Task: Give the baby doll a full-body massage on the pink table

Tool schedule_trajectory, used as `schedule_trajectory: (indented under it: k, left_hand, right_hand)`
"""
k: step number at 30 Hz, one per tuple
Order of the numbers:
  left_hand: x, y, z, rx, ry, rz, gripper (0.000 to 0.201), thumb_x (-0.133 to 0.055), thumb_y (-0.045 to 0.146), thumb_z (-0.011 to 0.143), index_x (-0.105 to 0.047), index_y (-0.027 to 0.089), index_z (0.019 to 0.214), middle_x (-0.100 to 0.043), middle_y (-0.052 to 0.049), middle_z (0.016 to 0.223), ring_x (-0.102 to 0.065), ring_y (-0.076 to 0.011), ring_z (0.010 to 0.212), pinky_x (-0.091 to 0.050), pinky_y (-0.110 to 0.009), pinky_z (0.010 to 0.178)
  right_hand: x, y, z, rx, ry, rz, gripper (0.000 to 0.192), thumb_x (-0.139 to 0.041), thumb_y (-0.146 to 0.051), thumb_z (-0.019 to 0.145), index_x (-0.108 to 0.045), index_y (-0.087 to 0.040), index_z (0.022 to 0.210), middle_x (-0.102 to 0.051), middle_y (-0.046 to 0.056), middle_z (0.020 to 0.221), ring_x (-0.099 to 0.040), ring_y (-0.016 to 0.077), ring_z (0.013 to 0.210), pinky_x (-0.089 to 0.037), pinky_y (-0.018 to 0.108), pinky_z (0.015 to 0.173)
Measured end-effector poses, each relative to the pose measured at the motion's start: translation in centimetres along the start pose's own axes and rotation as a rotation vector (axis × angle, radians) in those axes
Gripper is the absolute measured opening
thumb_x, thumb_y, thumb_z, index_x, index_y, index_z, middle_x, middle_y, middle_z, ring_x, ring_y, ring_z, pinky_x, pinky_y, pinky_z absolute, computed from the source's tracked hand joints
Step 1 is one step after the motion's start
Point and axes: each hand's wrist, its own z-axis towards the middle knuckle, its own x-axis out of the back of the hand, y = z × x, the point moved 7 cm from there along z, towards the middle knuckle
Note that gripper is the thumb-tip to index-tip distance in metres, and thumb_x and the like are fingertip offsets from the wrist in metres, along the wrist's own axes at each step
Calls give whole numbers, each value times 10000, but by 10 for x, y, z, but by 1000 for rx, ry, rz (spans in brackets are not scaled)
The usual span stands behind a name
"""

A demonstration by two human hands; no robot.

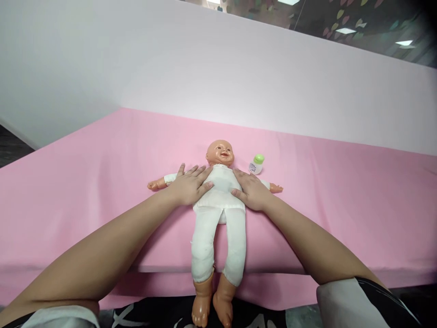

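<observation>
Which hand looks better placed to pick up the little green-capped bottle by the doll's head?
Right, probably. The right hand rests on the doll, on the side where the bottle stands. The left hand lies across the doll's other side, farther away.

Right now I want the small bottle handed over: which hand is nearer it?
Right. The right hand rests on the doll just below the bottle; the left hand lies across the doll, farther off.

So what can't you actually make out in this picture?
- Head view: the label on the small bottle is too small to read.
- The doll's chest sides and upper arms are covered by the left hand and right hand.
- The doll's toes are cut off by the bottom edge.
- The room beyond the white backdrop is dark and blurred.
</observation>
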Motion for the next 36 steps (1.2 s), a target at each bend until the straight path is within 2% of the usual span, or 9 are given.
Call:
schedule_trajectory:
  k: [4,9,15,17,19,23,28,32,36]
  left_hand:
    - [3,-25,-5,63,21,105,767,-274,685,1078,-400,271,1711,-393,-148,1754,-254,-457,1662,12,-777,1293]
    - [10,-51,-16,39,164,283,667,-347,598,1072,-553,265,1611,-559,-169,1640,-350,-469,1617,44,-732,1313]
    - [25,-87,-24,124,180,282,673,-435,699,1010,-649,274,1485,-657,-177,1522,-454,-499,1521,0,-802,1273]
    - [30,-106,-22,189,143,233,626,-494,679,980,-678,273,1420,-662,-175,1515,-516,-479,1466,-71,-807,1264]
    - [34,-127,-21,278,101,161,604,-525,670,958,-683,262,1374,-680,-169,1488,-592,-445,1383,-234,-754,1243]
    - [39,-160,-23,401,61,27,579,-599,723,880,-719,242,1181,-777,-132,1241,-714,-370,1127,-525,-478,958]
    - [44,-166,-28,474,114,-110,471,-764,597,789,-743,255,1112,-797,-89,1160,-733,-319,1023,-493,-356,772]
    - [52,-162,-33,515,310,-284,563,-892,494,689,-746,262,1181,-799,-72,1176,-731,-300,1014,-508,-343,789]
    - [43,-159,-32,492,405,-654,756,-962,410,600,-719,225,1292,-783,-88,1177,-727,-247,918,-525,-323,758]
  right_hand:
    - [4,18,-10,-123,-2,-112,821,-339,-702,1103,-365,-141,1702,-440,227,1715,-420,404,1596,-298,645,1297]
    - [4,48,-32,-233,-2,-282,785,-380,-665,1103,-392,-143,1689,-495,225,1678,-442,458,1557,-196,779,1274]
    - [20,88,-61,-303,24,-181,769,-499,-571,1072,-360,-165,1711,-436,201,1724,-426,395,1587,-357,615,1278]
    - [29,112,-71,-434,30,-140,960,-596,-638,1003,-248,-145,1749,-305,216,1783,-318,419,1645,-335,610,1299]
    - [36,131,-78,-501,20,-120,987,-665,-628,952,-295,-164,1741,-286,202,1793,-261,432,1666,-328,602,1305]
    - [41,145,-82,-476,-17,2,596,-684,-515,934,-691,-255,1470,-554,144,1631,-454,413,1571,-458,506,1206]
    - [49,149,-82,-534,64,115,536,-872,-525,757,-755,-269,1213,-750,99,1280,-711,382,1191,-567,426,913]
    - [51,158,-86,-636,160,274,620,-962,-508,664,-672,-281,1163,-753,51,1042,-715,292,909,-542,363,707]
    - [36,161,-84,-619,204,750,773,-1007,-370,646,-599,-293,1297,-713,36,1009,-702,242,846,-560,332,666]
